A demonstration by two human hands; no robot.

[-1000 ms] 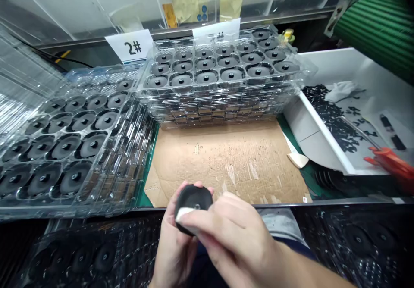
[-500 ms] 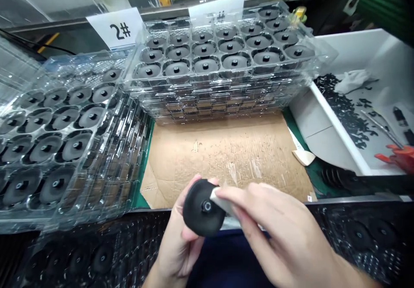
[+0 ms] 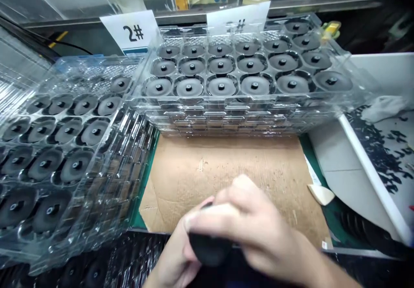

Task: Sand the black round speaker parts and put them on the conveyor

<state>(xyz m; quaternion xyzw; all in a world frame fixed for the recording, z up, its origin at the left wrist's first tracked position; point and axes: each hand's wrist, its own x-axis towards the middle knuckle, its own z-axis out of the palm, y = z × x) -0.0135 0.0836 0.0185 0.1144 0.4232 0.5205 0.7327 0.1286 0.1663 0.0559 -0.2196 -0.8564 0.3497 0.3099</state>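
A black round dished part point(image 3: 210, 247) with a smooth face is gripped at its edge by my left hand point(image 3: 181, 249), low in front of the cardboard. Across the top of that part lies my right hand point(image 3: 255, 227), smeared by motion, its fingers closed and touching or just over the face. They cover the central stud. The thin white piece that was pinched in them is now almost wholly hidden. A sheet of brown cardboard point(image 3: 246, 158) lies beyond both hands.
Clear plastic trays point(image 3: 226, 115) of similar black parts are stacked at the back, with another stack point(image 3: 110, 171) on the left. A white bin point(image 3: 371, 167) with small black pieces stands right, near a cream wedge point(image 3: 321, 194). A "2#" paper sign point(image 3: 132, 29) stands behind.
My right hand has swung left across the black part and now covers its stud. The black part has tipped and sits slightly lower. The camera view has shifted.
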